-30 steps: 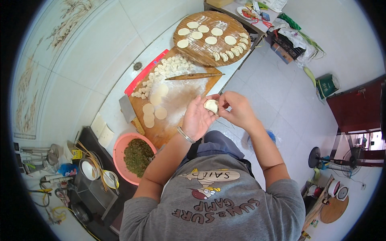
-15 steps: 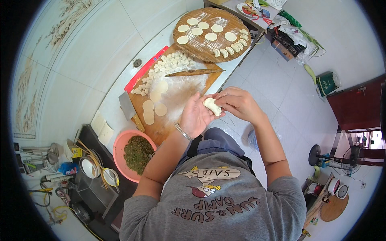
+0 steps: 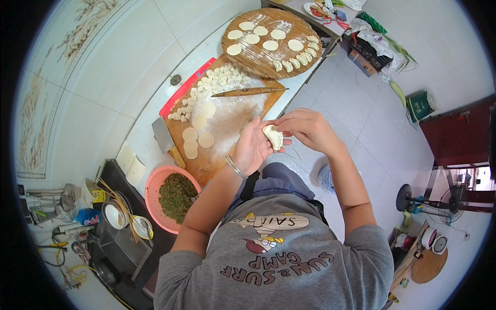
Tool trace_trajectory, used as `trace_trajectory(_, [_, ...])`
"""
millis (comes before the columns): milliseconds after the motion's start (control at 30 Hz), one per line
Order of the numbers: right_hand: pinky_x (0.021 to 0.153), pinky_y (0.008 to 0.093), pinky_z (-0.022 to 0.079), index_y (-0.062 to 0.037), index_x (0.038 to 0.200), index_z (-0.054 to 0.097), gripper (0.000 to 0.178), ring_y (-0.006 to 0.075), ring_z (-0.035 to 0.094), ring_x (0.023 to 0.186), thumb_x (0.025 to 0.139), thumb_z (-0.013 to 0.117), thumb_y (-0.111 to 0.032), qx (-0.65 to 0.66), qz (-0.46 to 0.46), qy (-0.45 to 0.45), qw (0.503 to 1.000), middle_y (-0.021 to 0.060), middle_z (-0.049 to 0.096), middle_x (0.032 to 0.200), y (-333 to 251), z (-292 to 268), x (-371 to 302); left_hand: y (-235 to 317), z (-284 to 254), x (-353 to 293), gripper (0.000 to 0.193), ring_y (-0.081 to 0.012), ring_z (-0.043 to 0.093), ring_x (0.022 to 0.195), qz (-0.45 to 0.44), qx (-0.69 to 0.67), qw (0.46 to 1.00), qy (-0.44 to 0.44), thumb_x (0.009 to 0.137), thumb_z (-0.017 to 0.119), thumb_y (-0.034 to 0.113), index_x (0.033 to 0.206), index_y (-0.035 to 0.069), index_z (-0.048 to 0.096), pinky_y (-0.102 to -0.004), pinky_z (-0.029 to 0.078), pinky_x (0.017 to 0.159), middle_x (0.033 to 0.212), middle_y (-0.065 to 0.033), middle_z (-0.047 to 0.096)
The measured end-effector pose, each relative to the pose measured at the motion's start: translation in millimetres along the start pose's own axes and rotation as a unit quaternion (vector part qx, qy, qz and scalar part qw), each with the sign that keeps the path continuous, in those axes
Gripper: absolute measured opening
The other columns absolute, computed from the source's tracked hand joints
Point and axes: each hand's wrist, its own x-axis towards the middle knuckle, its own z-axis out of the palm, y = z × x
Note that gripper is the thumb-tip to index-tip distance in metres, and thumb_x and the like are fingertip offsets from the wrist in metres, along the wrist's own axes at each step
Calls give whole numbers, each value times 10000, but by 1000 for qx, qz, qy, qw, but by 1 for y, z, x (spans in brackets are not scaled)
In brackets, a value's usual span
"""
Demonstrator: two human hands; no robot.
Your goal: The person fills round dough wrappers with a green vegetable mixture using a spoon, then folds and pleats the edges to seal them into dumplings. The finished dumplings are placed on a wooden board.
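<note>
My left hand (image 3: pixel 251 149) palm up, fingers loosely spread beneath the dumpling (image 3: pixel 272 137), cradling it, my right hand (image 3: pixel 310 130) arched over from the right, fingertips pinching its upper edge, dumpling pale, half-moon shaped, plump, smooth side leftward, crimped rim rightward

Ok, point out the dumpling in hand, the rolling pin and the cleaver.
Dumpling (image 3: pixel 272 136), head view: its plump middle.
Rolling pin (image 3: pixel 250 92), head view: mid-length.
Cleaver (image 3: pixel 163 136), head view: flat of the blade.
</note>
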Motion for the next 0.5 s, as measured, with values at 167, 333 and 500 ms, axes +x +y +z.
trace_trajectory(167, [652, 343, 492, -50, 815, 646, 108, 264, 608, 747, 715, 642, -8, 12, 9, -21, 1000, 85, 625, 801, 0, 4, 2, -3, 2, 1, 672, -314, 566, 1071, -14, 7, 1000, 12, 942, 267, 534, 1289, -32, 371, -366, 465, 863, 1177, -170, 539])
trace_trajectory(333, [645, 361, 486, -27, 799, 600, 85, 276, 599, 735, 730, 646, -42, -19, 73, -50, 996, 90, 597, 757, -11, 6, 4, -6, 0, 1, 644, -246, 584, 969, -16, 35, 999, 28, 941, 270, 537, 1259, -6, 409, -368, 466, 865, 1128, -147, 558])
trace_trajectory(500, [666, 365, 487, -35, 882, 620, 163, 278, 598, 766, 720, 644, -30, -2, 64, -42, 997, 93, 608, 797, -7, 7, 2, -5, 1, -1, 614, -196, 582, 883, -22, 46, 999, 19, 954, 242, 529, 1190, 8, 466, -337, 473, 790, 1092, -152, 574])
